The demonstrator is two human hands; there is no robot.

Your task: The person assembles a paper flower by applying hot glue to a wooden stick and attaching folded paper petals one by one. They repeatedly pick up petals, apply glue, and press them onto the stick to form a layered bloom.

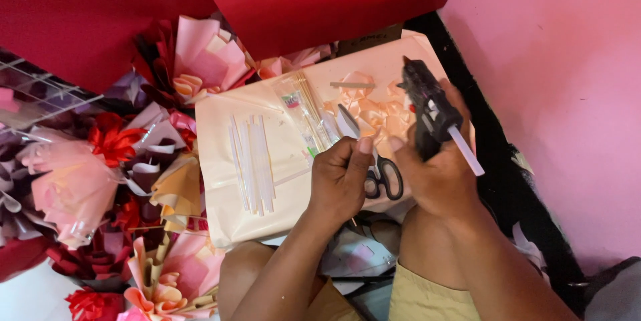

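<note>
Fingers of right hand (437, 181) clamped on black glue gun (431, 117), nozzle up, I note; left hand (340, 181) pinched shut beside it. Scissors (374, 161) below gun, glue sticks (252, 164) left, within reach.

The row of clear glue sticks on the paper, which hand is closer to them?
Left. The left hand is just to the right of the glue sticks, with a small gap between. The right hand is farther right, past the scissors, holding the black glue gun.
</note>
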